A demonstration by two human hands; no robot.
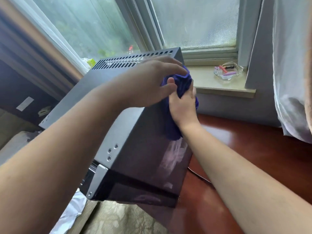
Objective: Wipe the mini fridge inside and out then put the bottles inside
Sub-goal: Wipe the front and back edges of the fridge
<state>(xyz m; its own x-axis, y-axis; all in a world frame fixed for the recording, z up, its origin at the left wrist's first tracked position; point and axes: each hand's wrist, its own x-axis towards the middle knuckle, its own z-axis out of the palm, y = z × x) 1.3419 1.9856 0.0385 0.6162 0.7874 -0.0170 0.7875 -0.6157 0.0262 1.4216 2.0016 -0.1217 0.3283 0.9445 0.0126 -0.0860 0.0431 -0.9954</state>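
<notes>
The black mini fridge [135, 157] stands on a red-brown wooden table, seen from above, with a row of vent slots along its far top edge. A purple cloth [181, 85] is bunched against the fridge's right upper edge and hangs down its right side. My left hand [148, 83] reaches across the top and pinches the cloth with thumb and fingers. My right hand [183, 107] grips the cloth from below, against the fridge's side. No bottles can be made out clearly.
The wooden table [253, 149] extends to the right of the fridge. Behind is a window sill with a glass dish [228, 71] of small items. A white curtain [293, 81] hangs at right. Carpet and white plastic lie lower left.
</notes>
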